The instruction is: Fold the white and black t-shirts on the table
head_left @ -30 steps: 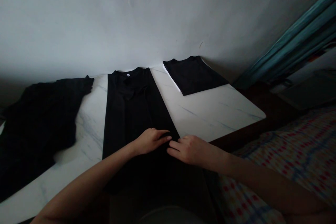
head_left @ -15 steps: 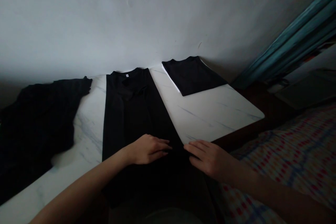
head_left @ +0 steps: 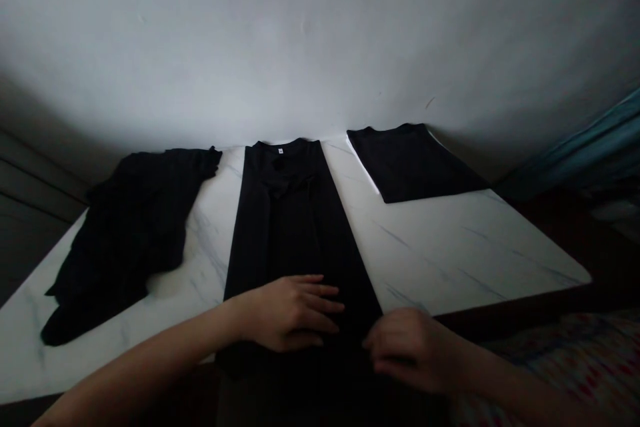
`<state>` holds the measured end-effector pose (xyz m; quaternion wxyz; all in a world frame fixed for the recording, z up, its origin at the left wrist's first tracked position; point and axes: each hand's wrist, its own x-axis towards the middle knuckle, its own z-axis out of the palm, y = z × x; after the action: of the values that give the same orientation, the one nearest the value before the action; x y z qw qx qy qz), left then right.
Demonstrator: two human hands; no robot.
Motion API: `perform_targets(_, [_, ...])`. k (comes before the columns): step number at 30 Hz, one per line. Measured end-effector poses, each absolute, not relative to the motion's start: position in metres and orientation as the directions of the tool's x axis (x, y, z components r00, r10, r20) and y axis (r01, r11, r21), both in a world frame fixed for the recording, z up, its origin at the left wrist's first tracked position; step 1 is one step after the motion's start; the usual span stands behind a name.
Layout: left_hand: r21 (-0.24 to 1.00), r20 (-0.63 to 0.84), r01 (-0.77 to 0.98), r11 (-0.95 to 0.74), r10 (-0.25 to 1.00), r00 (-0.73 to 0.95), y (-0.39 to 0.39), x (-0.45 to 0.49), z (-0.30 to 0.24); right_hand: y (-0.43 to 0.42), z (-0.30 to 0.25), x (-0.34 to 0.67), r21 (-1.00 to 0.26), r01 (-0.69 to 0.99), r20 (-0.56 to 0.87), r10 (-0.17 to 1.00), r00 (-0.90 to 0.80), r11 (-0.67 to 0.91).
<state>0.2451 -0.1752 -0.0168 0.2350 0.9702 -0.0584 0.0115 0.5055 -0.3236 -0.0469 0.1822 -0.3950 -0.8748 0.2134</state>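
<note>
Right hand (head_left: 413, 350) lower, curled at black T-shirt (head_left: 295, 233), collar (head_left: 280, 147) toward wall; left hand (head_left: 290, 313) flat, open.

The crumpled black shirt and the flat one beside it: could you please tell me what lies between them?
In the head view, a strip of white marble-patterned tabletop lies between the crumpled shirt and the flat shirt.

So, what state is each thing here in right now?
Central black cotton T-shirt: lying flat, folded into a long strip, collar at the far end.
Right-hand black T-shirt: neatly folded, lying flat.
Left-hand black T-shirt: loose and rumpled, unfolded.
White marble-patterned table: bearing all three shirts.
Left hand: open, resting flat on the central shirt.
Right hand: fingers curled at the central shirt's edge.
</note>
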Motion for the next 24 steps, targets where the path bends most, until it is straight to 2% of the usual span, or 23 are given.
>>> perform_targets(1, [0.434, 0.071, -0.038, -0.900, -0.008, 0.997, -0.160, 0.243, -0.015, -0.306, -0.044, 0.505, -0.551, 0.628, 0.168, 0.810, -0.562, 0.549])
perform_targets(3, [0.345, 0.128, 0.224, -0.911, 0.282, 0.951, -0.124, 0.237, -0.019, -0.261, -0.045, 0.502, -0.542, 0.714, 0.215, 0.894, -0.393, 0.444])
perform_targets(5, [0.228, 0.202, 0.520, -0.823, 0.563, 0.802, -0.087, 0.230, -0.031, -0.210, -0.056, 0.498, -0.480, 0.811, 0.254, 0.938, -0.235, 0.333])
perform_targets(7, [0.140, 0.229, 0.707, -0.693, 0.717, 0.658, -0.058, 0.223, -0.049, -0.161, -0.071, 0.491, -0.414, 0.872, 0.252, 0.953, -0.167, 0.262])
perform_targets(9, [0.082, 0.205, 0.775, -0.627, 0.772, 0.602, -0.041, 0.219, -0.067, -0.121, -0.086, 0.484, -0.351, 0.915, 0.227, 0.966, -0.122, 0.198])
perform_targets(12, [0.049, 0.123, 0.779, -0.626, 0.777, 0.617, -0.038, 0.218, -0.087, -0.085, -0.099, 0.478, -0.267, 0.952, 0.178, 0.979, -0.102, 0.148])
perform_targets(16, [0.071, 0.066, 0.778, -0.625, 0.781, 0.621, -0.045, 0.219, -0.093, -0.073, -0.103, 0.480, -0.181, 0.955, 0.096, 0.971, -0.220, 0.235])
perform_targets(18, [0.098, 0.068, 0.780, -0.618, 0.786, 0.615, -0.043, 0.221, -0.087, -0.067, -0.100, 0.484, -0.180, 0.953, 0.086, 0.969, -0.233, 0.245])
perform_targets(24, [0.140, 0.206, 0.867, -0.478, 0.871, 0.447, -0.002, 0.237, -0.068, -0.013, -0.090, 0.481, -0.269, 0.959, 0.215, 0.976, -0.033, 0.092])
